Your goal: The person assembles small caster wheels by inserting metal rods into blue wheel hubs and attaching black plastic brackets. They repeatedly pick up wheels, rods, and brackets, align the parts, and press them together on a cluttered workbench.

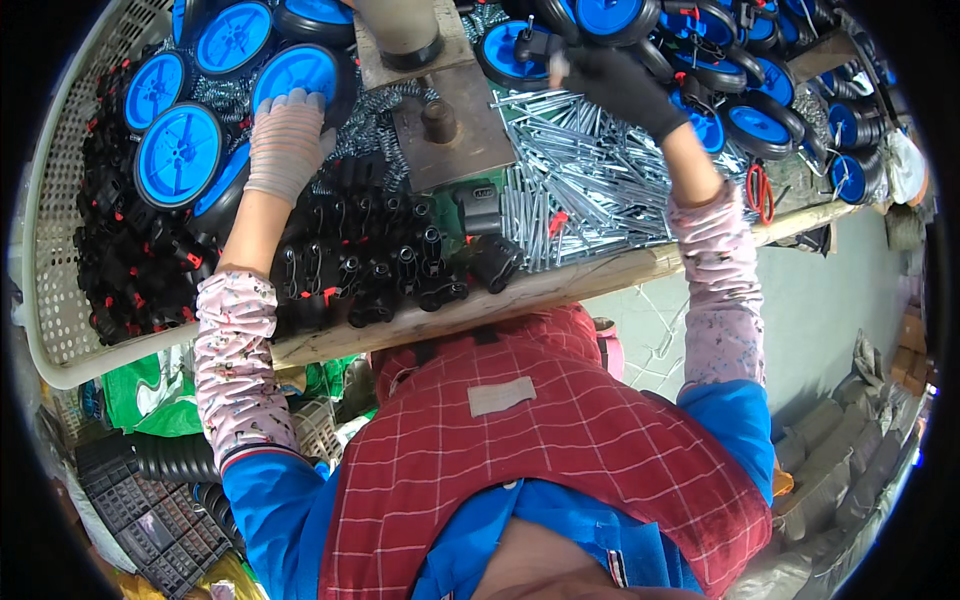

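Note:
My left hand (288, 150), in a pale striped glove, grips a blue wheel with a black tyre (305, 72), its fingers lying across the blue hub. My right hand (625, 90), in a dark glove with bare fingertips, reaches to the far middle. Its fingers are smeared by motion beside a small black plastic bracket (537, 45) that lies over another blue wheel (500, 62). Whether the fingers touch the bracket I cannot tell. Under this hand spreads a heap of long silver pins (570, 170). Rows of black plastic brackets with metal clips (385, 235) stand near my left forearm.
A steel press base with a short post (438, 122) stands between my hands. On the left a pale perforated crate (48, 250) holds wheels and black parts. More wheels (757, 122) pile up at the far right, near red-handled scissors (759, 192). A wooden edge (590, 258) fronts the bench.

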The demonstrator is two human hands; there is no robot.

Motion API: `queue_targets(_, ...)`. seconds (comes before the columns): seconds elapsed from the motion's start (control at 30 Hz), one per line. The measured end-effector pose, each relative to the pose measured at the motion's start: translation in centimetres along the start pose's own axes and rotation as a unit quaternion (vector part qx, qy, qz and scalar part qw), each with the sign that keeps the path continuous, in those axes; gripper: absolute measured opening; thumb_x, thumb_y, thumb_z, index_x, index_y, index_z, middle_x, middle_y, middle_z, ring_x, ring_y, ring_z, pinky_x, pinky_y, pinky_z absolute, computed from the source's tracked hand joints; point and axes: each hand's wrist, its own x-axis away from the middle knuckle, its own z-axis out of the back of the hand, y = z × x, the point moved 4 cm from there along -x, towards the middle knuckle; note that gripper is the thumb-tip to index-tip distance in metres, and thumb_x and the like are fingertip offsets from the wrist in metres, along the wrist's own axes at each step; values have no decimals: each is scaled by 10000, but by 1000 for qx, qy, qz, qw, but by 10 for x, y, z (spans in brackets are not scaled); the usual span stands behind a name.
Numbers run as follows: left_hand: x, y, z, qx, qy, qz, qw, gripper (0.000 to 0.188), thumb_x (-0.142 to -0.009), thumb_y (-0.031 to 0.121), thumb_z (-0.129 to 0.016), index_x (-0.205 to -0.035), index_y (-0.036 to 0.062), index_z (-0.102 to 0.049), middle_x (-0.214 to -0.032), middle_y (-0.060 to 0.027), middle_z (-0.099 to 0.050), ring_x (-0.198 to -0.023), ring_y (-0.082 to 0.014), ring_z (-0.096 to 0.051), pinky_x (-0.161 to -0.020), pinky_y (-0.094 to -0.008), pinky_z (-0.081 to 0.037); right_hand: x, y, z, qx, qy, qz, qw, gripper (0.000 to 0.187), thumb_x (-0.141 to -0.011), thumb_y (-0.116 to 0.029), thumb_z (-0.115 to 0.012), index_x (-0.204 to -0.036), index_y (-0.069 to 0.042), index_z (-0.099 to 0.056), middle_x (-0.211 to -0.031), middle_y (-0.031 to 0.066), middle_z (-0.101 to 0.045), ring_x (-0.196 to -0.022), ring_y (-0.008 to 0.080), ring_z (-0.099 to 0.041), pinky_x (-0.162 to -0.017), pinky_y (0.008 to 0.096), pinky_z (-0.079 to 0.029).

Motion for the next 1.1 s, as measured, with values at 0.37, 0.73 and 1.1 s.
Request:
queue_targets(0.37,3,14,-1,94,74,-21,993,458,-777,336,-734,-1097,20,-649,-1029,-166,-600,-979,-342,-599,-858,-447,-506,28,12,-51,222,-99,-14,970,222,-850,-278,-632,-886,-79,-723,-912,165,-708,-878,357,-699,-768,469,-561)
queue_targets(0.73,22,-1,54,214,203,65,953,386,-773,236,-762,-1080,50,-620,-1080,-165,-610,-953,-377,-625,-849,-437,-514,34,-9,-54,341,-34,26,939,89,-783,-125,-612,-753,-81,-683,-795,165,-685,-748,340,-700,-654,455,-560)
queue_targets(1.1,88,75,36,888,-117,176,407,585,-911,354,-659,-1310,-48,-516,-1168,-112,-641,-1063,-155,-606,-948,-280,-493,52,-161,-54,-325,87,97,937,501,-903,11,-620,-1352,-73,-413,-941,60,-682,-785,150,-684,-693,277,-547)
